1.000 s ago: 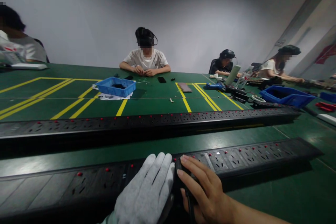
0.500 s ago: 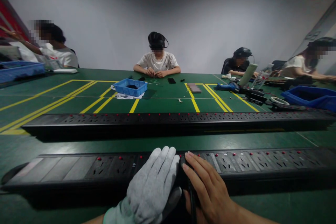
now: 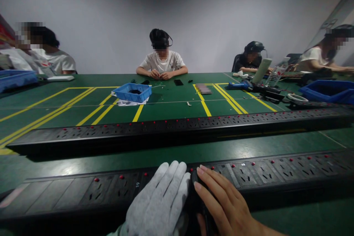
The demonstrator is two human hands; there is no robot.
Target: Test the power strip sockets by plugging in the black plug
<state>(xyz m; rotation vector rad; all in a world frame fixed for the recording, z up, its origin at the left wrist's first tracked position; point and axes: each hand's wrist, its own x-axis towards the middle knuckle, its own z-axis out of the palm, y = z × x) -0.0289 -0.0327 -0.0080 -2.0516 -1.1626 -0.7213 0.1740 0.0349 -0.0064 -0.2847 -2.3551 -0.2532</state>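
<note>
A long black power strip (image 3: 276, 173) with red switches lies across the green table in front of me. My left hand (image 3: 160, 202), in a grey glove, lies flat on top of it with fingers stretched out. My bare right hand (image 3: 221, 206) rests beside it on the same strip, fingers extended and slightly curved over a dark part that I cannot make out. The two hands almost touch.
A second long power strip (image 3: 179, 127) lies parallel farther back. Beyond it are a blue tray (image 3: 132, 92) on papers, a phone (image 3: 178, 82), a blue bin (image 3: 326, 90) and tools at right. Several people sit around the far side of the table (image 3: 171, 107).
The view swung left, then slightly back right; another seated person came into sight at left. Both hands stay flat on the near strip, barely shifted.
</note>
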